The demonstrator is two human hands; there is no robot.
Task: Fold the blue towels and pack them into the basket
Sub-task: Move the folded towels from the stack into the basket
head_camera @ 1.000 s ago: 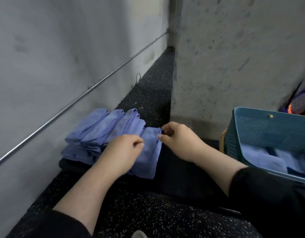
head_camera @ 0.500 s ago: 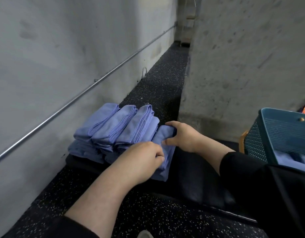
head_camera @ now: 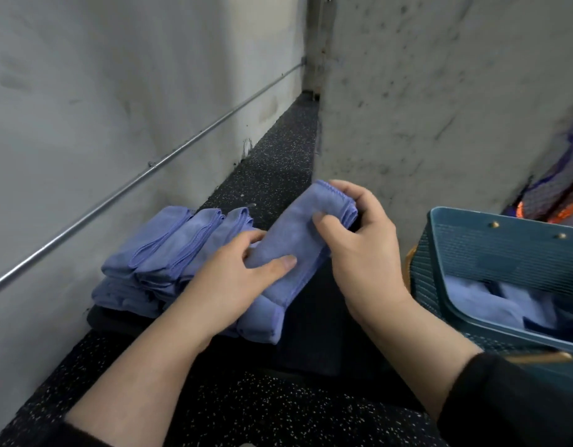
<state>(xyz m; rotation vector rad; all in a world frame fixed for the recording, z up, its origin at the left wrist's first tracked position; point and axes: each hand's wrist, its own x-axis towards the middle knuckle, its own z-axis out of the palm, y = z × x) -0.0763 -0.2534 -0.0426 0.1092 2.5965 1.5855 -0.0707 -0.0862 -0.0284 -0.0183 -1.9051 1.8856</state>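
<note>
Both hands, left (head_camera: 243, 269) and right (head_camera: 356, 250), hold one folded blue cloth towel (head_camera: 288, 250) lifted above the dark speckled floor (head_camera: 272, 162). Some blue towels already lie in the teal plastic basket (head_camera: 491, 240); a stack of folded blue towels (head_camera: 169, 250) beside the left wall remains to pack.

The setting is a bare utility or service space, not a furnished room. Rough, stained concrete walls (head_camera: 440, 91) enclose a narrow strip of black speckled rubber floor (head_camera: 272, 156). A metal pipe (head_camera: 149, 167) runs exposed along the left wall.
</note>
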